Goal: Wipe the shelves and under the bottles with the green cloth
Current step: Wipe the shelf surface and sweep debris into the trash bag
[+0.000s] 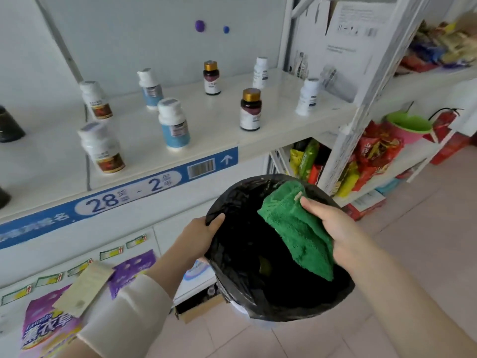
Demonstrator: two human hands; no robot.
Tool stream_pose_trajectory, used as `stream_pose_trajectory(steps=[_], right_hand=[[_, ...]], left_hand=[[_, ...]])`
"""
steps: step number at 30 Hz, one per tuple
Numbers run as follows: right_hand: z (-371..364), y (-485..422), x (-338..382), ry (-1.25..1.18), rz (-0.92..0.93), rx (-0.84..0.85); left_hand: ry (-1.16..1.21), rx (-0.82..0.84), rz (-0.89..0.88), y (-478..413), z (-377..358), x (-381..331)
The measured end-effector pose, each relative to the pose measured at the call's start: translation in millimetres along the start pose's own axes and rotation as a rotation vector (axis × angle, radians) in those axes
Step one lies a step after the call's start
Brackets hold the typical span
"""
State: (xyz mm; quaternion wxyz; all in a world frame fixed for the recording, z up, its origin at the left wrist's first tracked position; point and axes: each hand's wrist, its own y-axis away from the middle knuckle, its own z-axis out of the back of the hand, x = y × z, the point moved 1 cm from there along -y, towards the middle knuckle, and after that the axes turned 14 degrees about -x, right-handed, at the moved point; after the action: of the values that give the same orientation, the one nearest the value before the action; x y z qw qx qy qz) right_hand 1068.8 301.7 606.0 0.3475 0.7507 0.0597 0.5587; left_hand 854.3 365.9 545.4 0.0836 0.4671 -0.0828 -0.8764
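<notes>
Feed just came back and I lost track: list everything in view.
shelf: one, white, ahead
bottles: eight, four white, two blue, two dark gold-capped, on shelf
jars: two, black, left edge, cut off
cloth: one, green, over bag
bag: one, black, below shelf front
snacks: many, red, yellow, green, right racks
basin: one, green and pink, right rack
extinguisher: one, red, far right
left hand: one, grips bag rim
right hand: one, holds cloth

Eight pill bottles [174,125], one green cloth [296,228] — one bin [258,180]
</notes>
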Motion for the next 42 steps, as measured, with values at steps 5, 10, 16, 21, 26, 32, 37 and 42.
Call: stream_pose_trajectory(steps=[5,10,16,21,26,32,37,42], right_hand=[[50,-46,37,-0.121,0.049,-0.039],[74,-97,90,-0.168,0.060,-0.057],[90,-146,151,-0.160,0.154,-0.139],[104,-179,209,-0.181,0.352,-0.174],[102,-224,262,0.059,0.656,-0.252],[83,-288,308,0.613,1.087,-0.367],[63,-336,309,1.071,1.215,-0.150],[53,-342,293,1.131,1.185,0.104]], left_hand=[[0.017,0.046,0.030,-27,-49,-46],[0.073,0.054,0.005,-67,-85,-85],[0.054,0.098,-0.053,-108,-122,-124],[-0.006,0.139,-0.075,-125,-148,-150],[-0.045,0.147,-0.056,-133,-171,-167],[-0.022,0.120,0.025,-133,-206,-181],[0.058,-0.026,0.181,-129,-229,-195],[0.088,-0.198,0.271,-120,-235,-202]])
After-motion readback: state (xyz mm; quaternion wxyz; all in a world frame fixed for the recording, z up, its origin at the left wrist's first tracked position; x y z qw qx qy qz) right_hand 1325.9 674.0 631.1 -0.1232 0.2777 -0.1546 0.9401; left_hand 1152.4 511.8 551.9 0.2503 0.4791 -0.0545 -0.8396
